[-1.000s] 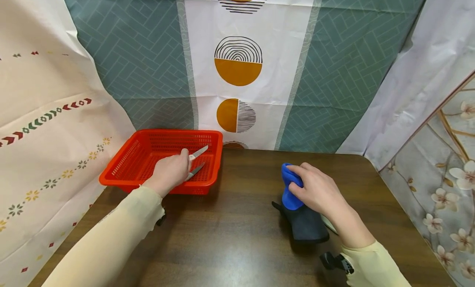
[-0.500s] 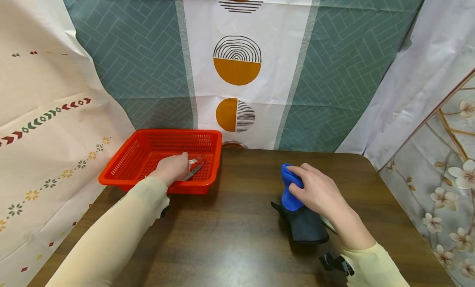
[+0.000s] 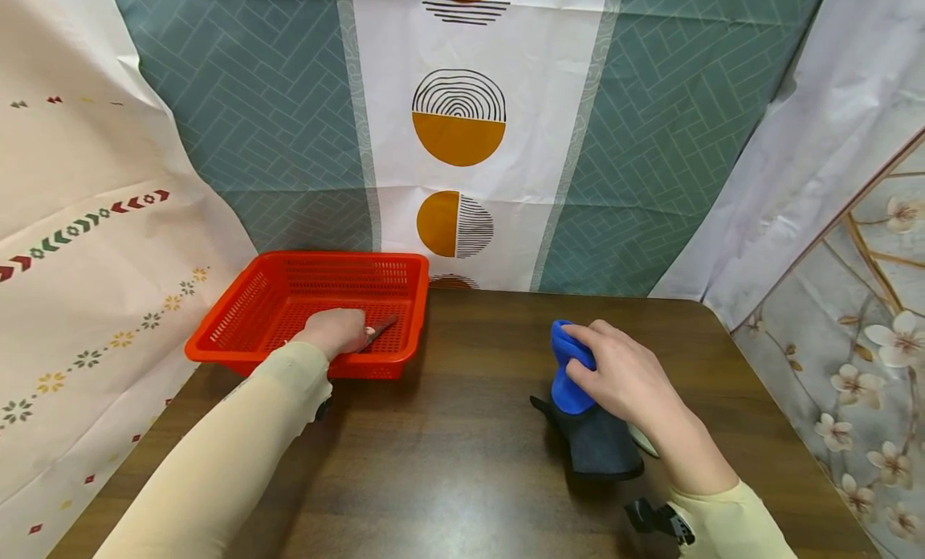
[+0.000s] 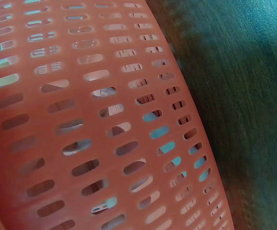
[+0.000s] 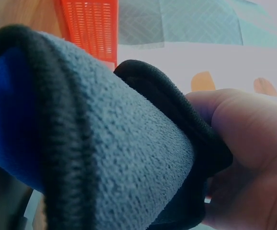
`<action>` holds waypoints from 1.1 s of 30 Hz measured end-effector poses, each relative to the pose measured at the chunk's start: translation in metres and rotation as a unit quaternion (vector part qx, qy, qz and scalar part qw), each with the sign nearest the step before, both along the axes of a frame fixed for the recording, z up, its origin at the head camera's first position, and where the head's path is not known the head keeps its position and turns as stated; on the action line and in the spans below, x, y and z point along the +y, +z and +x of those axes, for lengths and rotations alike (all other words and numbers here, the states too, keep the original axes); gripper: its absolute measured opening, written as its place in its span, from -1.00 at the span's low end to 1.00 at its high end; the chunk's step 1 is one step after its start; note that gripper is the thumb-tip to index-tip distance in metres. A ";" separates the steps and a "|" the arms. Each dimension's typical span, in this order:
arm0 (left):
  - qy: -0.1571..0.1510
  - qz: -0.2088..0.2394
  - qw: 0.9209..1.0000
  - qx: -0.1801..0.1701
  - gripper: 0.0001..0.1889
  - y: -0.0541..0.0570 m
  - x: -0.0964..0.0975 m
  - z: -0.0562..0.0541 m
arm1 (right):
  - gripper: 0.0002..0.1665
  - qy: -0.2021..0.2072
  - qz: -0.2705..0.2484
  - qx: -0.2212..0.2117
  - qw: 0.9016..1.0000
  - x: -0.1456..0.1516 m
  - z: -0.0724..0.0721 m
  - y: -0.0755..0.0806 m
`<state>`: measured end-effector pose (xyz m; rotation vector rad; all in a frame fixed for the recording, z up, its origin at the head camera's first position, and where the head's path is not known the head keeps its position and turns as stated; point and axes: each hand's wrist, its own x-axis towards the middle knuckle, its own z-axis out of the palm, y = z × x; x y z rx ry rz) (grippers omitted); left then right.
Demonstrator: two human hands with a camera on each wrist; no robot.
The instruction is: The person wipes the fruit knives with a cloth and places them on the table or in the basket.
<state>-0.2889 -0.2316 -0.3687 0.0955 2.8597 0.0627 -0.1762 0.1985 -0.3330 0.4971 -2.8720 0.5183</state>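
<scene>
In the head view my left hand point(image 3: 336, 332) reaches down inside the red plastic basket point(image 3: 415, 334). Its fingers curl at the pale handle end of a knife point(image 3: 383, 328), whose blade points toward the back right. The fingertips are hidden. Only the slotted wall of the basket point(image 4: 81, 124) and the tabletop fill most of the left wrist view. At the right, my right hand point(image 3: 614, 362) grips a folded cloth point(image 3: 603, 442), blue on one side and dark grey with black edging on the other. The right wrist view shows the cloth point(image 5: 133, 148) bent over, with the thumb against its black edge.
Part of a pale green thing point(image 3: 641, 440) shows beside the cloth, mostly covered. The brown wooden table point(image 3: 448, 446) extends between the hands. Patterned fabric point(image 3: 462, 141) hangs behind, and more fabric hangs on both sides.
My left hand has lowered the knife into the basket; its blade, raised before, now lies low, and only one blade shows. The right hand keeps its hold on the cloth.
</scene>
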 end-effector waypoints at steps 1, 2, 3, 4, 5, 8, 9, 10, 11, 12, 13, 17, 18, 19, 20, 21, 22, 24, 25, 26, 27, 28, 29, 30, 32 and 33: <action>0.001 0.002 1.000 -0.002 -0.74 0.000 0.000 0.000 | -0.39 0.000 0.001 0.000 1.000 0.001 0.001 0.000; 0.000 0.003 1.000 -0.002 -0.74 0.000 0.000 0.000 | -0.39 -0.001 0.001 -0.001 1.000 0.002 0.001 0.000; -0.002 0.005 1.000 -0.003 -0.73 0.001 0.000 0.001 | -0.39 -0.002 0.002 -0.001 1.000 0.003 0.002 0.000; -0.002 0.008 1.000 -0.004 -0.73 0.003 0.001 0.002 | -0.39 -0.003 0.002 -0.001 1.000 0.005 0.003 0.000; -0.003 0.011 1.000 -0.005 -0.74 0.006 0.001 0.004 | -0.39 -0.005 0.001 -0.001 1.000 0.007 0.004 0.000; -0.002 0.014 1.000 -0.011 -0.74 0.011 0.000 0.004 | -0.38 -0.011 0.000 -0.001 1.000 0.014 0.008 0.002; -0.001 0.014 1.000 -0.014 -0.74 0.012 0.000 0.004 | -0.38 -0.013 0.000 -0.002 1.000 0.016 0.009 0.003; 0.002 0.013 1.000 -0.016 -0.73 0.013 0.000 0.003 | -0.38 -0.015 0.000 -0.002 1.000 0.019 0.011 0.004; 0.003 0.010 1.000 -0.016 -0.72 0.012 0.001 0.002 | -0.38 -0.018 0.001 -0.003 1.000 0.022 0.012 0.004; 0.003 0.006 1.000 -0.013 -0.71 0.011 0.001 0.001 | -0.38 -0.022 0.001 -0.002 1.000 0.026 0.015 0.005; 0.002 0.002 1.000 -0.009 -0.71 0.010 0.002 0.000 | -0.38 -0.025 0.002 -0.003 1.000 0.029 0.017 0.005; -0.020 -0.004 0.999 0.043 -0.75 0.011 0.008 0.002 | -0.39 -0.041 0.007 -0.002 0.999 0.043 0.024 0.004; -0.028 -0.005 0.998 0.061 -0.74 0.012 0.011 0.004 | -0.39 -0.045 0.008 -0.003 0.999 0.047 0.026 0.003; -0.035 -0.003 0.996 0.082 -0.72 0.014 0.014 0.006 | -0.39 -0.049 0.009 -0.003 0.999 0.050 0.027 0.003; -0.043 -0.001 0.994 0.104 -0.69 0.016 0.018 0.008 | -0.39 -0.052 0.010 -0.003 0.999 0.053 0.028 0.003; -0.049 0.001 0.991 0.123 -0.66 0.018 0.023 0.009 | -0.38 -0.056 0.010 -0.004 0.998 0.056 0.029 0.003; -0.054 0.005 0.989 0.140 -0.61 0.019 0.028 0.010 | -0.38 -0.059 0.011 -0.005 0.998 0.058 0.030 0.003; -0.060 0.014 0.985 0.163 -0.52 0.021 0.040 0.012 | -0.37 -0.066 0.012 -0.006 0.998 0.064 0.032 0.002; -0.064 0.016 0.983 0.172 -0.48 0.021 0.046 0.013 | -0.37 -0.070 0.012 -0.007 0.997 0.066 0.033 0.002; -0.068 0.017 0.981 0.179 -0.44 0.022 0.053 0.013 | -0.36 -0.073 0.012 -0.007 0.997 0.068 0.035 0.002; -0.071 0.019 0.980 0.186 -0.41 0.022 0.059 0.014 | -0.36 -0.076 0.013 -0.007 0.997 0.071 0.036 0.002; -0.075 0.021 0.978 0.196 -0.39 0.023 0.065 0.014 | -0.36 -0.079 0.014 -0.007 0.997 0.073 0.037 0.001; -0.080 0.021 0.975 0.205 -0.39 0.023 0.071 0.015 | -0.36 -0.082 0.014 -0.007 0.997 0.076 0.038 0.001; -0.086 0.020 0.973 0.215 -0.38 0.024 0.078 0.016 | -0.36 -0.085 0.015 -0.007 0.996 0.078 0.039 0.001; -0.100 0.019 0.967 0.233 -0.38 0.025 0.089 0.020 | -0.36 -0.090 0.018 -0.006 0.996 0.084 0.042 0.000; -0.107 0.019 0.964 0.242 -0.39 0.026 0.095 0.022 | -0.36 -0.092 0.019 -0.004 0.996 0.087 0.043 0.000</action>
